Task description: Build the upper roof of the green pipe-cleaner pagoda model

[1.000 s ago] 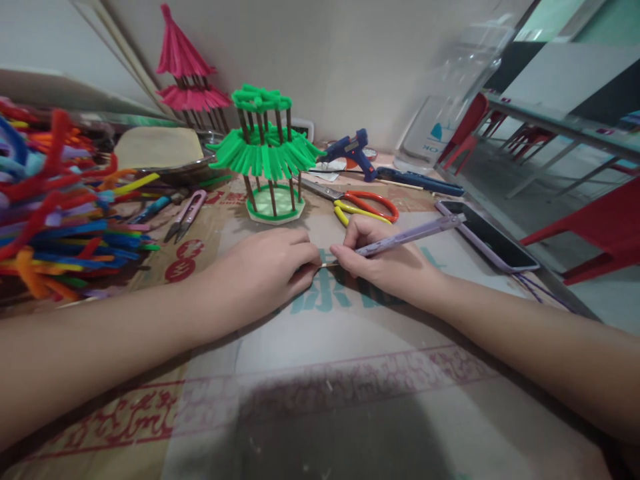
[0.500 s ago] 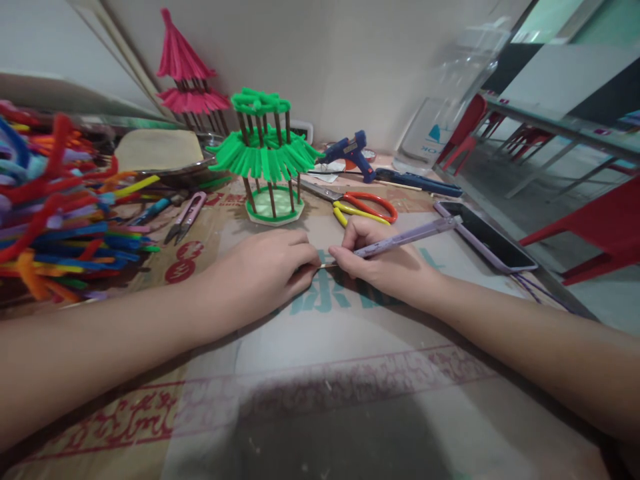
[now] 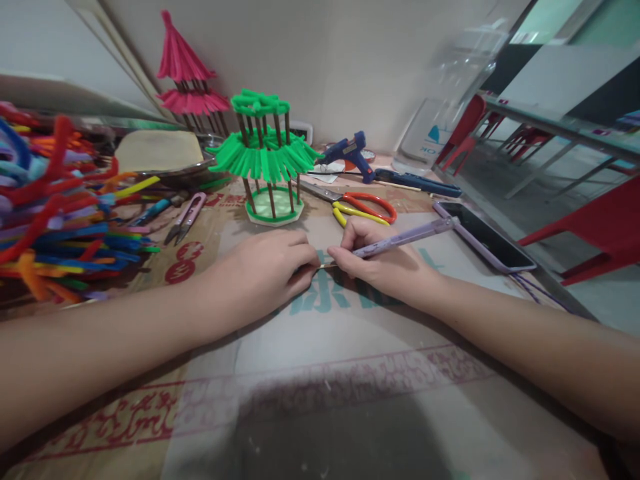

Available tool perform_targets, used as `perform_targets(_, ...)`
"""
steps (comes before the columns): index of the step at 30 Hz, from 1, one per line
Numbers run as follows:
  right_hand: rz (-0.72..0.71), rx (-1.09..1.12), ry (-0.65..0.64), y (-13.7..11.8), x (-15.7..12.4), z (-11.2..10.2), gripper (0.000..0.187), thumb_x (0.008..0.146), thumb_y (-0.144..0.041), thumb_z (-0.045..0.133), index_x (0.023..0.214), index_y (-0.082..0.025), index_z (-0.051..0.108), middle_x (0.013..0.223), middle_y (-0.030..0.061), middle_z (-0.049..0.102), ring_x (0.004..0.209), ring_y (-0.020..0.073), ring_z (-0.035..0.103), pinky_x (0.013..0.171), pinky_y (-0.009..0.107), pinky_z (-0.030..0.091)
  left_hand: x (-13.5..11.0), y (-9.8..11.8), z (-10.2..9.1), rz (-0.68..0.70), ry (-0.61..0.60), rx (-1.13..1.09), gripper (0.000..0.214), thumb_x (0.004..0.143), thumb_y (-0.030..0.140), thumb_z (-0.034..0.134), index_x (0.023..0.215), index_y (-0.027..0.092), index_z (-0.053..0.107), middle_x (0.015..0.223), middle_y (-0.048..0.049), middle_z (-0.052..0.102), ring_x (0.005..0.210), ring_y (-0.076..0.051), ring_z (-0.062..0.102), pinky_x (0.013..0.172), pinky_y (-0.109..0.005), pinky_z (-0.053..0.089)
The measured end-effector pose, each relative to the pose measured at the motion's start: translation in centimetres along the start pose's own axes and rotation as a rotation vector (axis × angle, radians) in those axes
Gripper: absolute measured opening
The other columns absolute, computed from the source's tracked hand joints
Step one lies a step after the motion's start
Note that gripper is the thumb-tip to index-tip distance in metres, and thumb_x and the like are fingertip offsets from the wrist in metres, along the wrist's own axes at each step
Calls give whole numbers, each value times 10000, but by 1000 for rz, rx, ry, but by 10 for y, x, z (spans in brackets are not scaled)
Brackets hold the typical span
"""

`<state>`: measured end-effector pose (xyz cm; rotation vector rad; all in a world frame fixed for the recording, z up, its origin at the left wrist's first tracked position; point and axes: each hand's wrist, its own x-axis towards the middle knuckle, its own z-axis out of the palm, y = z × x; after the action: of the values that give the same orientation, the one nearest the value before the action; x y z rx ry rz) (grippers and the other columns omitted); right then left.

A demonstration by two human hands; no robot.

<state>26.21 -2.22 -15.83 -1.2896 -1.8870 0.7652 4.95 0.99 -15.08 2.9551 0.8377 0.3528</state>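
Observation:
My right hand (image 3: 373,257) is closed around a slim purple pen (image 3: 407,238), its back end slanting up to the right. The pen's tip is hidden behind the fingers. My left hand (image 3: 273,267) rests on the table with its fingertips pinched on a thin stick (image 3: 323,266). A short pale piece of that stick shows in the narrow gap between the hands; the rest is covered. Just behind them stands a small green pavilion model (image 3: 267,157), with fuzzy pipe-cleaner roofing, brown posts and a pale base.
Scissors (image 3: 367,205), a blue glue gun (image 3: 353,157) and a phone (image 3: 487,233) lie behind and right. At the left are many coloured pipe cleaners (image 3: 60,213) and pink thread snips (image 3: 187,217). A pink-roofed model (image 3: 185,67) and a clear bottle (image 3: 440,100) stand at the back.
Hardly anything differs. The pen's back end has dipped very slightly, and the bit of stick between the hands looks a little darker toward the right.

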Motion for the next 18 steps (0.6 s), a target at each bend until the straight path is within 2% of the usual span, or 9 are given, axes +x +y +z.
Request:
perform_targets(10,0,10,-27,-2,0,0,271,869,-296,640,691,-212,454,578,-53,525,507,83,442,493,245,310,0,0,1,4,-7,27,163,943,224,571,931,164,722,871,-65,661,809,-216,640,699,-321,462)
perform_targets(14,-5,42,20,2,-1,0,291,877,-333,650,702,-220,448,582,-51,512,524,95,448,500,250,309,0,0,1,64,37,99,196,964,251,566,887,161,722,828,-58,647,747,-204,616,645,-315,435)
perform_targets(18,2,107,52,4,-2,-2,295,889,-395,672,762,-219,473,619,-47,521,557,102,468,523,248,340,-1,0,2,64,57,108,282,1004,291,517,854,161,717,805,-52,647,724,-190,607,620,-305,419)
